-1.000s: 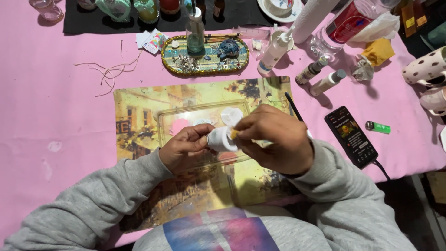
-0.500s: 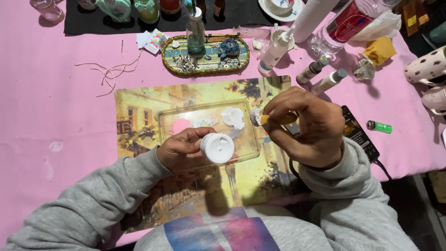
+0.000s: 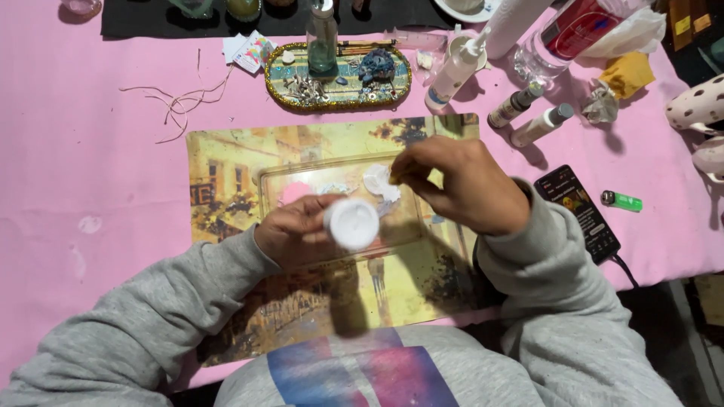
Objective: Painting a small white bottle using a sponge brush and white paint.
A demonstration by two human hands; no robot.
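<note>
**Head view: hands parting over the clear tray**

Head view is showing the left hand (image 3: 290, 234) gripping a small white pot (image 3: 351, 224), open mouth facing up, above the clear tray (image 3: 265, 181) mid-worktop. Since a second ago the right hand (image 3: 464, 185) is lifting away, its grip pinching something small I cannot identify. White and pink paint blobs (image 3: 377, 179) are sitting in the tray.

I'm at a home craft corner: a table (image 3: 90, 151) under a pink cloth, a picture placemat (image 3: 226, 173) below my hands, a trinket tray (image 3: 337, 83) and small bottles (image 3: 528, 113) beyond them, a phone (image 3: 577, 211) and lighter (image 3: 621, 200) right of my right hand (image 3: 460, 185).
</note>
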